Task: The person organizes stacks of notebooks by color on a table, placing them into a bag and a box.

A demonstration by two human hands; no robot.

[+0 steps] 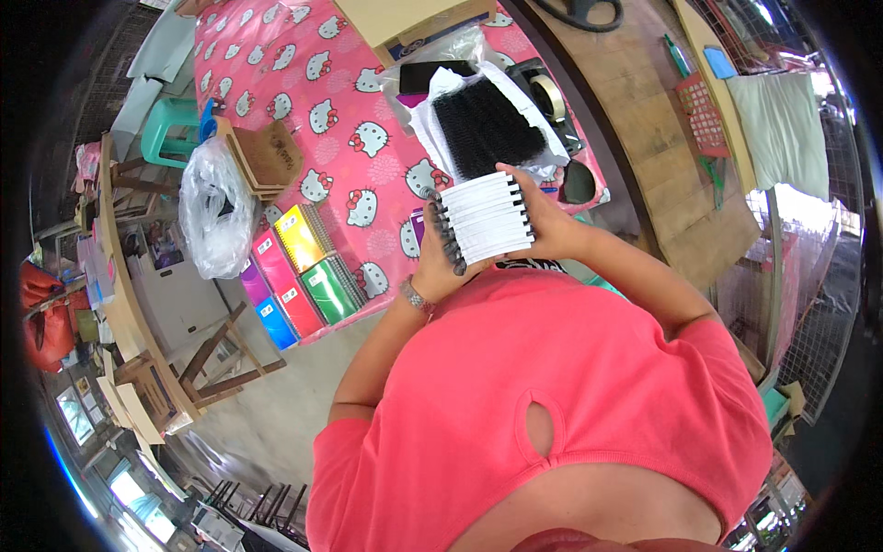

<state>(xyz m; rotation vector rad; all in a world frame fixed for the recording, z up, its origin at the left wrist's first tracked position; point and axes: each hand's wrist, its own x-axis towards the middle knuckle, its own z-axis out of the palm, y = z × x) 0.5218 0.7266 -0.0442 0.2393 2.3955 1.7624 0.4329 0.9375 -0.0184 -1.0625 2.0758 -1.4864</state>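
A stack (487,219) of small white pads was held up in front of the chest, by the near edge of the table (336,175). It was clamped between both hands: the left side was gripped by the left hand (438,265), the far right corner and right side by the right hand (552,225). The underside was hidden, so whether fingers were spread beneath it cannot be told.

Black coils (522,210) were seen along both the left and right sides, with the white edges packed between them. As a block, the stack was judged moderately light and fairly stiff under an even squeeze, but prone to fan or slide apart if pressure were lost on one side. The coils were judged springy and easily bent or snagged, and the paper corners easily creased. A hold was best taken with flat palms on the two opposite sides, with support given from below and no single coil pinched.

On the table, coloured notebooks (303,237) were laid to the left, and a ribbed black pile (486,129) was set on white paper (421,138) beyond the stack.
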